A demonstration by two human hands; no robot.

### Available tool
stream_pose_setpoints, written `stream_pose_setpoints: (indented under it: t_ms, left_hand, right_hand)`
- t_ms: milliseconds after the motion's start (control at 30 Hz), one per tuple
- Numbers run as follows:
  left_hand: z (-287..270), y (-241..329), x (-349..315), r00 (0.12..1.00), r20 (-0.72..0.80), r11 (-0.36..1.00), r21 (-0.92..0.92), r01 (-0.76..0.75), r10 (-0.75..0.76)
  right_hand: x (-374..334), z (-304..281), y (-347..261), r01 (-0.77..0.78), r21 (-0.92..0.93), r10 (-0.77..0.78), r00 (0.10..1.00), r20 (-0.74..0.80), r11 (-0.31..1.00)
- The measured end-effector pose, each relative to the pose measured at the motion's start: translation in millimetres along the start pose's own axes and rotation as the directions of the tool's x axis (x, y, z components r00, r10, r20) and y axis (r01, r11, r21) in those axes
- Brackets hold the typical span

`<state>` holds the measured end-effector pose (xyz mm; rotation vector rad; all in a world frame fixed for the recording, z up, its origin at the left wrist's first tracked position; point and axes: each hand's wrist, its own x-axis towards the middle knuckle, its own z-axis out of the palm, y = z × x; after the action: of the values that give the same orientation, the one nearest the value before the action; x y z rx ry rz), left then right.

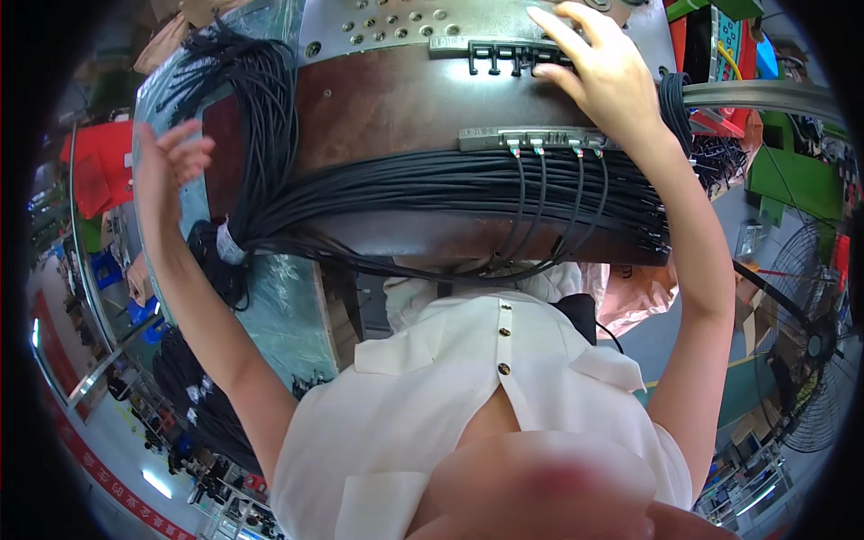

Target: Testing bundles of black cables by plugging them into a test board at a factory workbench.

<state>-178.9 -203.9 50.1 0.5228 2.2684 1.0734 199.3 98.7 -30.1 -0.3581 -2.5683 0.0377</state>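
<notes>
While the right hand (601,74) rests with fingers spread on a black comb-shaped clip (513,56) at the far side of a brown workboard (387,99), the left hand (171,162) is raised off the board's left edge, fingers loosely open and holding nothing. Four thin black cables (558,193) hang from a grey metal strip (531,139) just below the right hand, crossing a thick bundle of black cables (450,184) that lies across the board and bends up along its left side.

The likeliest trouble, as a judgement: the right wrist sits just above the four plugged cables, so lowering the arm could snag them or pull them loose. The left hand, swinging inward, could catch the bundle where it bends.

Room is tight at the board's near edge, close to the person's white shirt (468,396). Open space lies left of the board, around the raised hand.
</notes>
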Motion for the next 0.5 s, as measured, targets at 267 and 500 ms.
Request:
stream_pose_setpoints:
  t_ms: [267, 500]
  left_hand:
    - [230, 21, -98, 0.584, 0.793, 0.969, -0.244, 0.046, 0.172]
    - [269, 103, -76, 0.728, 0.682, 0.662, -0.58, 0.474, 0.077]
  right_hand:
    - [-47, -14, -31, -0.286, 0.412, 0.162, 0.937, 0.309, 0.865]
    - [30, 52, 75, 0.018, -0.274, 0.044, 0.975, 0.218, 0.962]
